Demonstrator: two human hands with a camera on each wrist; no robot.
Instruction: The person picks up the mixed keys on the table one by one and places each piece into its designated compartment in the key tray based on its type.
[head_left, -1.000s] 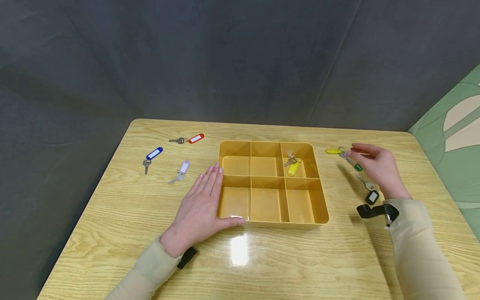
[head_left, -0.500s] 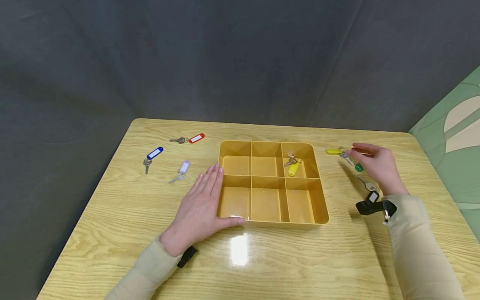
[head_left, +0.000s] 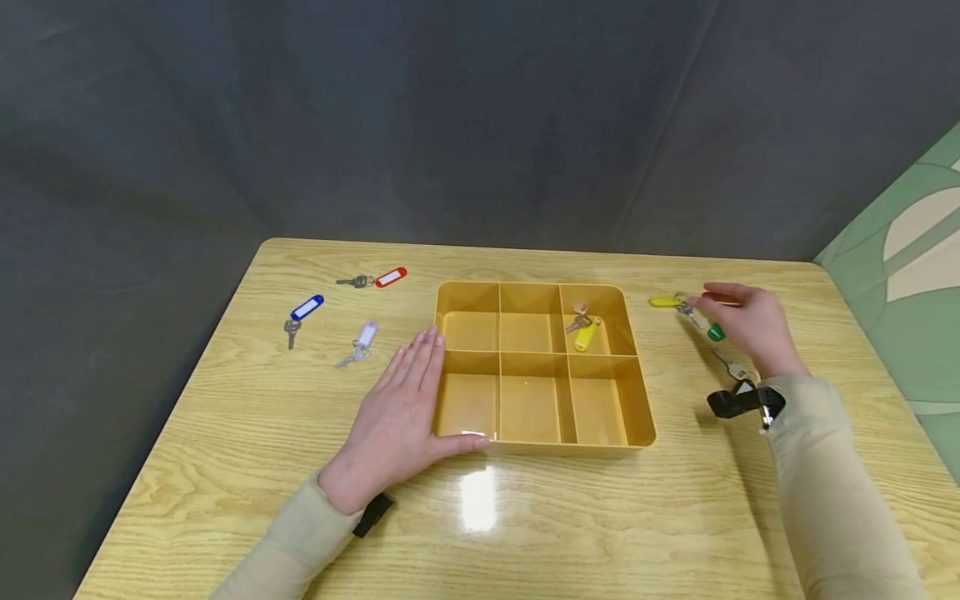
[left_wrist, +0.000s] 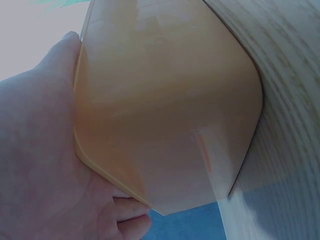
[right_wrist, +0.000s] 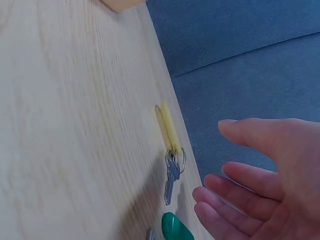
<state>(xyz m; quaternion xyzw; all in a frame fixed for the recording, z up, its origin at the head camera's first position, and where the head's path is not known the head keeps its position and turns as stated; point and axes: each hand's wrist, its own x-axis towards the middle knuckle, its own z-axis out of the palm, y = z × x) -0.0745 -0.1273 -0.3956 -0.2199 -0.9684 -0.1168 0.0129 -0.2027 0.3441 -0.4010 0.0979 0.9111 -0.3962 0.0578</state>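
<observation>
A yellow-orange six-compartment organizer box stands mid-table. My left hand rests on its near left corner, straight fingers along the left rim and thumb along the front rim. In the left wrist view, the palm lies against the box's rim. A key with a yellow tag lies in the far right compartment. To the right of the box, my right hand hovers above the table with nothing in its loosely bent fingers. Nearest its fingertips lies a key with another yellow tag, and a green tag.
Left of the box lie keys with a red tag, a blue tag and a pale lilac tag. Another key lies under my right wrist, its black tag partly hidden. A dark curtain hangs behind the table.
My right hand and forearm have shifted slightly away from me, and the wrist camera now covers more of the black tag. The left hand stays on the box.
</observation>
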